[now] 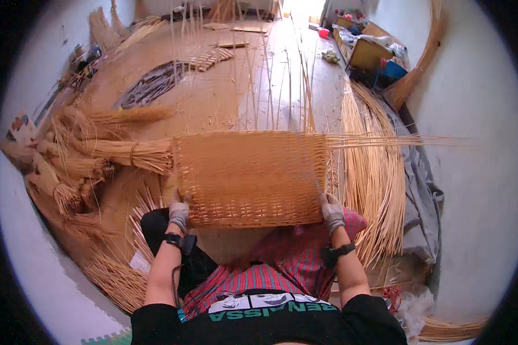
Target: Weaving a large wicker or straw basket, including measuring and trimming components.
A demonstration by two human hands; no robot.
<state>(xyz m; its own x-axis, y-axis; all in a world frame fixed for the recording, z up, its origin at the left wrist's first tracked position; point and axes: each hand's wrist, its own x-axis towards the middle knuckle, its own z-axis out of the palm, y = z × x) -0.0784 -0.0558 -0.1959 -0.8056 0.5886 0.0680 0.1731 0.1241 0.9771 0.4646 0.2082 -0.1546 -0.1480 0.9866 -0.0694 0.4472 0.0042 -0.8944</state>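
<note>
A rectangular woven wicker panel [250,178] of orange-brown strands spans the space in front of my lap. Its weave looks tight over most of its face and more open along the near side. Long thin rods rise from its far edge, and more strands [385,141] stick out from its far right corner. My left hand [179,210], in a pale glove, grips the near left edge. At the near right edge, my gloved right hand [331,211] is closed on the panel too. Fingers of both hands are partly hidden behind it.
Tied bundles of wicker rods [126,150] lie on the left. Long loose rods [374,178] stretch along the right, beside a grey cloth [417,190]. A dark oval coil of strands [155,84] rests on the floor ahead. A box with a blue basin [395,69] stands by the right wall.
</note>
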